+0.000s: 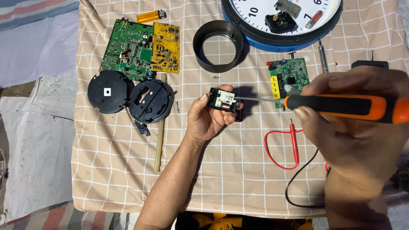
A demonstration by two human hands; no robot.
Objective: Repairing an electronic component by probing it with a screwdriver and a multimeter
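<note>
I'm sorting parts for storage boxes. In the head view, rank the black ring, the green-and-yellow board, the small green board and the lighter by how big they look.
1. Green-and-yellow board
2. Black ring
3. Small green board, partly hidden behind the right hand, so its full extent is unsure
4. Lighter

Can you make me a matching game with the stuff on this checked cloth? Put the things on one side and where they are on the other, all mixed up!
Things:
1. screwdriver
2. small black mechanism
3. lighter
4. black ring

Places:
A. lying at the top edge of the cloth, above the yellow circuit board
B. held in the right hand
C. lying just left of the big clock
D. held in the left hand

Pairs: 1-B, 2-D, 3-A, 4-C
</note>
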